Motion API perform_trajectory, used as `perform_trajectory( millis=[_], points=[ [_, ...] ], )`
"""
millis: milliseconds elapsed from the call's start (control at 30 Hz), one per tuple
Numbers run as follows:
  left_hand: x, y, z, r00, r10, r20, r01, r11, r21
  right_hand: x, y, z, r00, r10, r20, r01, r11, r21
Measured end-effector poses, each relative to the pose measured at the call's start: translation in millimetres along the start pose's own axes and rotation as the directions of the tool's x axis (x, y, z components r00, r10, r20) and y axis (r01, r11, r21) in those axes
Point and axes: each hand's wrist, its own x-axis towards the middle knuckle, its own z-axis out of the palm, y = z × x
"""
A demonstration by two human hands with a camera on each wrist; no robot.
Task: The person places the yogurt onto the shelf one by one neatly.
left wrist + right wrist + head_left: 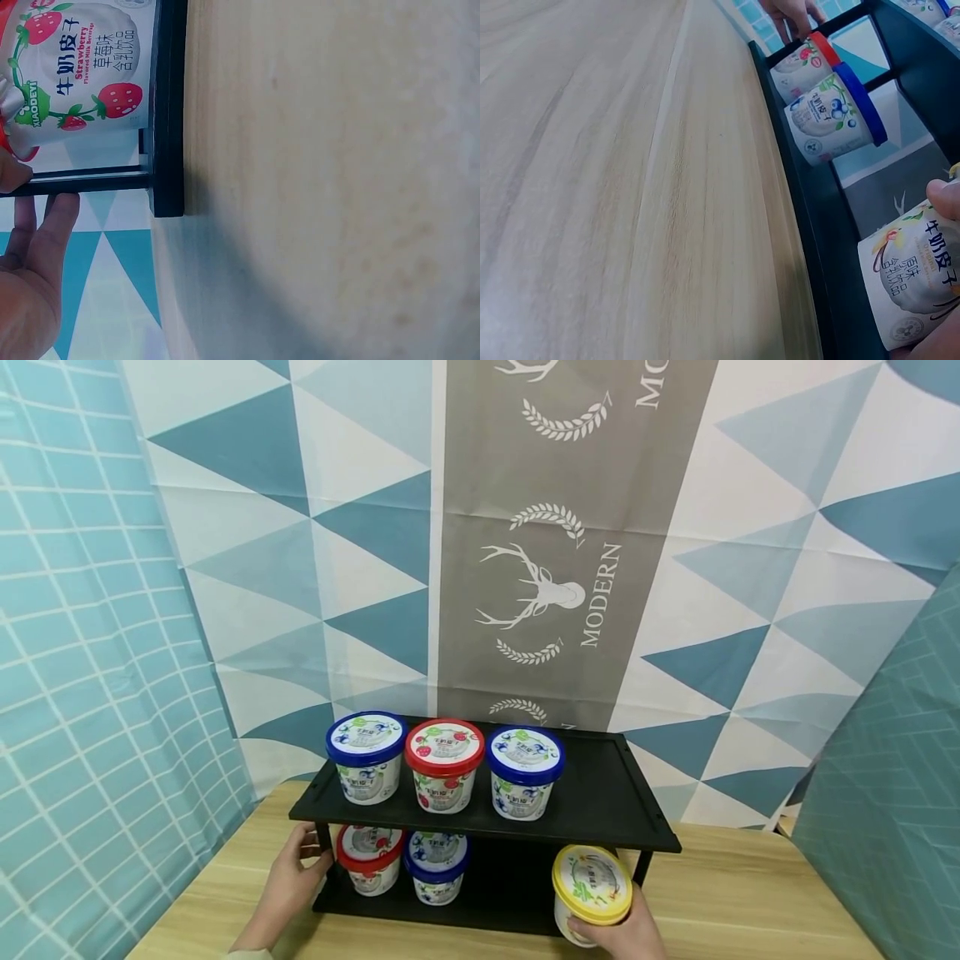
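Note:
My right hand (633,931) grips a yellow-lidded milk-drink tub (592,885) at the front right of the black two-tier rack (495,920), overlapping the lower shelf's front edge in the head view. The tub's printed white side faces the right wrist camera. At the rack's left end, my left hand (294,875) pinches the thin black post (90,178), thumb on one side and fingers on the other. Just inside that post stands a red-lidded strawberry tub (371,860) on the lower shelf, with a blue-lidded tub (437,868) beside it.
On the upper shelf (600,793) stand a blue-lidded tub (367,756), a red-lidded tub (445,764) and another blue-lidded tub (525,772) in a row. The rack rests on a wooden table (750,893). Patterned cloth (375,527) hangs behind it.

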Motion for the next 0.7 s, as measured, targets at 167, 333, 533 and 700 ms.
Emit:
perform_trajectory(
  millis=[167,333,533,700],
  points=[
    [-0.7,0.6,-0.6,1.0,-0.001,-0.002,0.001,1.0,0.0,4,1,5,1.0,0.01,-0.008,-0.01,0.999,-0.051],
    [-0.5,0.7,-0.7,1.0,-0.011,0.007,0.011,1.0,-0.001,7,0,8,0.999,0.051,-0.015,-0.052,0.994,-0.095],
    [0.5,0.5,-0.2,1.0,-0.027,0.014,0.027,1.0,0.001,9,-2,15,0.995,0.093,-0.021,-0.095,0.986,-0.139],
    [0.2,1.1,-0.8,1.0,-0.022,0.016,0.022,1.0,0.002,12,-3,21,0.997,0.079,-0.009,-0.079,0.994,-0.081]
  ],
)
